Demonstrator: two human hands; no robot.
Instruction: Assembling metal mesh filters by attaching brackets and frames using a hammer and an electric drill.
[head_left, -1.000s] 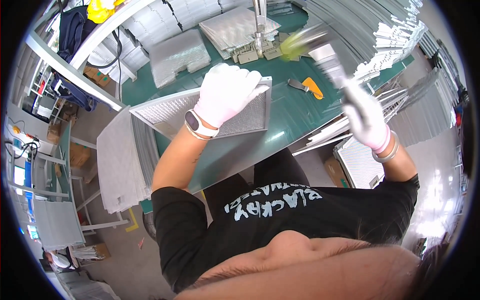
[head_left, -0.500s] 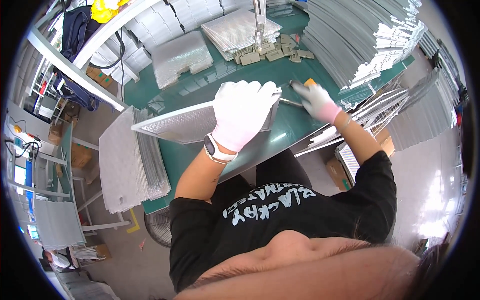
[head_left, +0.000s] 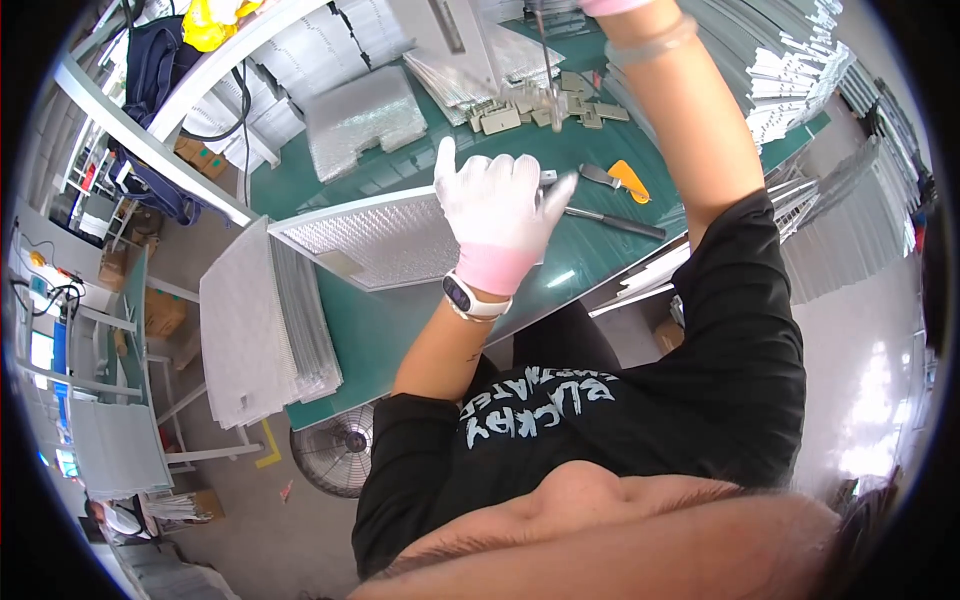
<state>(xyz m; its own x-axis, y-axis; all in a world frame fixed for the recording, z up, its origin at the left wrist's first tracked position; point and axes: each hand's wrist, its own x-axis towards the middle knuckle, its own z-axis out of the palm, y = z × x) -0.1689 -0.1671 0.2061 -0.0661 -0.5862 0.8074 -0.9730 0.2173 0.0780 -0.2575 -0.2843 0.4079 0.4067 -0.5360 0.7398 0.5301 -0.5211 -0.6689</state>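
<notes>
My left hand point(head_left: 495, 215), in a white glove with a pink cuff, is bent over the upper edge of a silver mesh panel point(head_left: 385, 245) with a pale frame. The panel stands tilted on its long edge on the green tabletop. Its thumb and little finger stick out. Of my right hand point(head_left: 615, 5), only the pink cuff shows at the top edge; the fingers are out of the picture. Near it hangs a thin vertical rod point(head_left: 547, 60), blurred. Right of the panel lie a yellow-handled tool point(head_left: 628, 180) with a grey end and a dark-handled tool point(head_left: 625, 224) with a metal shaft.
Mesh sheets point(head_left: 250, 330) are stacked at the left table edge. Further back lie a wrapped sheet pack point(head_left: 362, 120), another sheet stack point(head_left: 440, 85) and several small beige plates point(head_left: 500, 118). A blurred grey upright part point(head_left: 450, 40) stands above. Metal strips point(head_left: 790, 80) fill the far right.
My right hand has left the yellow-handled tool on the table and gone up and forward. The grey upright part and the rod have shifted. My left hand has moved slightly right, spreading thumb and little finger.
</notes>
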